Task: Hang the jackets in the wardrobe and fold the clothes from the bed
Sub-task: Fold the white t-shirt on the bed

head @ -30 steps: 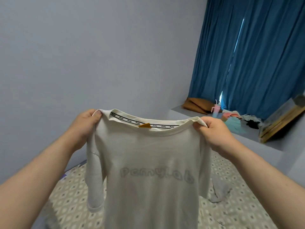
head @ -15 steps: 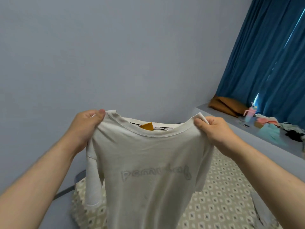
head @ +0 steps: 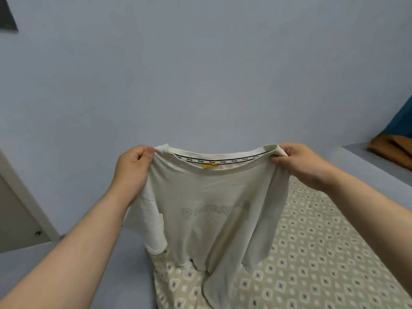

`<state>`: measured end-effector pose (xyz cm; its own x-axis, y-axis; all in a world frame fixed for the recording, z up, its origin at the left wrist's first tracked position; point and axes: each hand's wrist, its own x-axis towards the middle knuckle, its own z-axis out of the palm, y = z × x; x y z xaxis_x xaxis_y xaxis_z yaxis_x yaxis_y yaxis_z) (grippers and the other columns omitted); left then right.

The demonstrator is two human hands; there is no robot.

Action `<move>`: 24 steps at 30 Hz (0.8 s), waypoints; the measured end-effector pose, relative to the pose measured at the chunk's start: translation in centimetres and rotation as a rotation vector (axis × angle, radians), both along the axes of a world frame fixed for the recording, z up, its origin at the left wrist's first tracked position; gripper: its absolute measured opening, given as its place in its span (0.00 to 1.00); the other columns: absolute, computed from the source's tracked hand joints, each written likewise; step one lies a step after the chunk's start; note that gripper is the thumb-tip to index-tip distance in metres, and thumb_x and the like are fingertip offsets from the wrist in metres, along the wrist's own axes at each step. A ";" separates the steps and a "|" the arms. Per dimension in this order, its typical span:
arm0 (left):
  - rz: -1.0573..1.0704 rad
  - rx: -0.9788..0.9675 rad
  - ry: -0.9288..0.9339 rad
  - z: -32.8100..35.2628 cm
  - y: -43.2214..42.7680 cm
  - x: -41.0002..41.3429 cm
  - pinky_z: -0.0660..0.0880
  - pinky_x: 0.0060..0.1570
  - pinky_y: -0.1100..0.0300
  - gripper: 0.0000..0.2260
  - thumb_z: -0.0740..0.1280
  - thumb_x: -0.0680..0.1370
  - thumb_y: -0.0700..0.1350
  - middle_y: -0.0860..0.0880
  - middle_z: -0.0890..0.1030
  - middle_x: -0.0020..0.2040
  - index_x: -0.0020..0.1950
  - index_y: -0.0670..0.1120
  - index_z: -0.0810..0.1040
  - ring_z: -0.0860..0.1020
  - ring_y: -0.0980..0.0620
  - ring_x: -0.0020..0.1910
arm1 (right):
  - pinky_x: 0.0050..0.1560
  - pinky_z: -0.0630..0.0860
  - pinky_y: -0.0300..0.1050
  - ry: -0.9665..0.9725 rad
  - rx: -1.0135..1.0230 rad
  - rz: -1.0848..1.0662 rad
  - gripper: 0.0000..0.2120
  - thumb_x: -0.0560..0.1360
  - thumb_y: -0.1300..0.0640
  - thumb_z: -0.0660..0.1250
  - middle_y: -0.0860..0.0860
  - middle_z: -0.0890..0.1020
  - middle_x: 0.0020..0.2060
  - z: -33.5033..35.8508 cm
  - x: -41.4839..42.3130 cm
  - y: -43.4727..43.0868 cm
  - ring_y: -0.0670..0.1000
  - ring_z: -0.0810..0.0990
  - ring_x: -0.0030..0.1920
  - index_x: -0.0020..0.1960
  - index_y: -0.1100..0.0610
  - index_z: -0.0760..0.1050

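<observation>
A cream T-shirt [head: 211, 197] is held up in the air above the bed [head: 312, 253], spread by its shoulders with the neckline uppermost. A faint printed word is seen across the chest, and a yellow label [head: 210, 166] is sewn at the back of the neck under a strip of lettered tape. The left shoulder seam is pinched by the left hand [head: 131, 172] and the right one by the right hand [head: 298, 166], the fingers [head: 149, 150] of each being curled tight on the cloth. The lower hem is draped on the patterned sheet near the bed's left edge. A plain grey-blue wall [head: 200, 74] is seen behind. Past the bed's right edge a ledge [head: 367, 161] is seen, on which a brown cloth [head: 390, 150] is laid, with a blue curtain [head: 403, 121] above it.
</observation>
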<state>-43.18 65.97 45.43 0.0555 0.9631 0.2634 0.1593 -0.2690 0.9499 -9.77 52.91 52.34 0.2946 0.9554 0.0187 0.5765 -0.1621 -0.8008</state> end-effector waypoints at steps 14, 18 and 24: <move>0.407 0.055 0.321 -24.1 2.5 -3.0 0.65 0.33 0.73 0.12 0.60 0.84 0.43 0.55 0.76 0.34 0.45 0.41 0.78 0.74 0.68 0.34 | 0.52 0.78 0.39 -0.074 -0.172 0.421 0.10 0.71 0.58 0.76 0.46 0.87 0.48 -26.1 0.4 11.4 0.43 0.84 0.49 0.52 0.52 0.83; 0.444 0.031 0.383 -30.2 -0.5 -2.5 0.60 0.36 0.56 0.14 0.59 0.84 0.43 0.49 0.71 0.34 0.41 0.38 0.74 0.68 0.48 0.36 | 0.48 0.69 0.54 -0.052 -0.211 0.442 0.21 0.65 0.46 0.63 0.55 0.82 0.44 -33.0 1.5 10.5 0.56 0.77 0.46 0.48 0.61 0.79; 0.518 0.002 0.354 -35.2 -8.1 -2.4 0.66 0.37 0.60 0.14 0.58 0.84 0.44 0.48 0.72 0.38 0.44 0.38 0.74 0.69 0.50 0.38 | 0.38 0.62 0.49 -0.281 -0.052 0.420 0.14 0.81 0.58 0.60 0.48 0.70 0.33 -37.6 1.9 5.7 0.50 0.67 0.36 0.37 0.56 0.68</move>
<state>-45.62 57.87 10.26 -0.3347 0.8876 0.3164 0.5741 -0.0742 0.8154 -7.92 58.65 14.76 -0.1250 0.9921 -0.0090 0.7924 0.0944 -0.6026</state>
